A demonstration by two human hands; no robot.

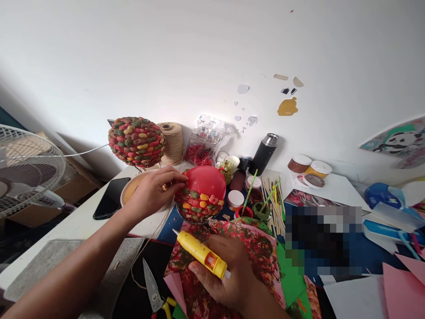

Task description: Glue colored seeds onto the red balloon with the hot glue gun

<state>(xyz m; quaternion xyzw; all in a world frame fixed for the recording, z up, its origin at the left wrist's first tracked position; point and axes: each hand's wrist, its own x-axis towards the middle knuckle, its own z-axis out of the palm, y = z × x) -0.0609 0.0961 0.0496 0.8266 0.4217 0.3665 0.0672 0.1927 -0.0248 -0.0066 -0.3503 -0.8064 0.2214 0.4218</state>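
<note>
A red balloon sits in the middle, its lower part covered with red, green and yellow pieces. My left hand is at the balloon's left side, fingers pressed together; what they hold, if anything, is hidden. In my right hand is a yellow glue gun, its nozzle pointing up and left, below the balloon. A paint-smeared sheet lies under my right hand. Behind my left hand stands a finished-looking ball covered in similar coloured pieces.
Scissors lie at the front. A phone and a bowl are on the left, near a fan. Twine, a black flask, paint jars and sticks stand behind. Pink paper lies right.
</note>
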